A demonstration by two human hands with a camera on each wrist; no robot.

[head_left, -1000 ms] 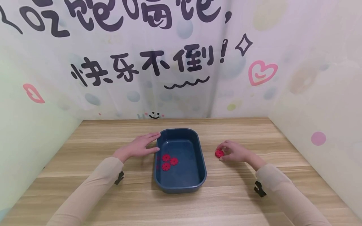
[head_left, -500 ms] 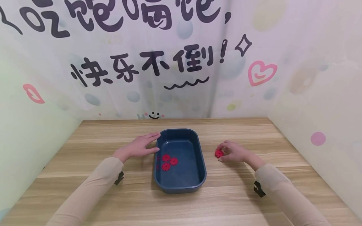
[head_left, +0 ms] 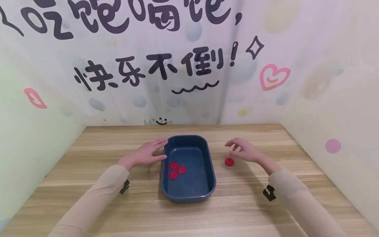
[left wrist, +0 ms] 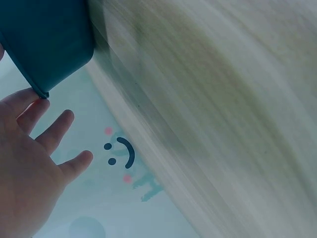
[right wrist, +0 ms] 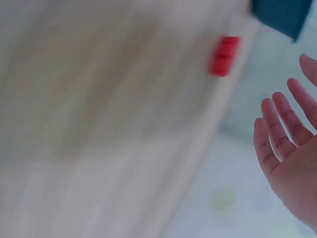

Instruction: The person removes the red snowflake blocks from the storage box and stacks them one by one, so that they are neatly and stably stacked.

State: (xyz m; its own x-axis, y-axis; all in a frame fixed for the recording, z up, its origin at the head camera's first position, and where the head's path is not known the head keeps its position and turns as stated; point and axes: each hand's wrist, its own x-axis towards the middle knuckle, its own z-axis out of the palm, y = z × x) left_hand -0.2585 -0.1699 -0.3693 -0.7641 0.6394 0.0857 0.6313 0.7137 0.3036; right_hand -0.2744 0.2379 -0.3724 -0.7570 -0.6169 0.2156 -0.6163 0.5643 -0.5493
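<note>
1. So, left hand [head_left: 143, 154] first: it's on the left side of the blue tray [head_left: 193, 186], fingers spread and fairly straight, tips touching the rim, not wrapped around it.
2. Right hand [head_left: 245, 151] has nothing in its grip. Fingers are loosely bent with gaps between them, and it hangs over the table [head_left: 133, 214] to the right of the tray.
3. Just beside that hand, a bit nearer the person, the loose red piece [head_left: 229, 161] lies on the wood, apart from the fingers. It's blurry in the right wrist view, so can't tell if it's one piece or a stack.
4. Three red flower-shaped pieces [head_left: 173, 175] lie on the tray floor, bunched close together by its left wall.
5. Behind it all, a white backdrop [head_left: 189, 108] with big black lettering and a pink heart outline.
6. Both arms wear beige sleeves [head_left: 88, 200].
</note>
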